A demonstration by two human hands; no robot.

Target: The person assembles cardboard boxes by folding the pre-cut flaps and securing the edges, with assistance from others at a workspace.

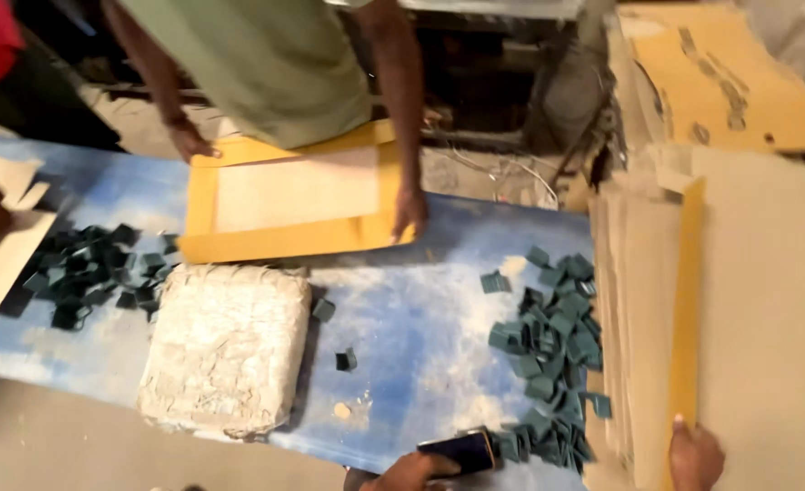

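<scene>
Fingers of left hand (411, 471) clamping dark brush block (458, 451) at blue table (402, 318) edge beside green corner pieces (552, 350); right hand (695, 457) pressing flat on cardboard stack (657, 345), not gripping.

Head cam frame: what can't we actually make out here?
- Left hand: cut off by the bottom edge; its grip on the dark tool is unclear.
- Right hand: partly cut by the bottom edge, on the cardboard stack.
- Green pieces: too small and blurred to identify.
- Co-worker's upper body: cut off by the top edge.
</scene>
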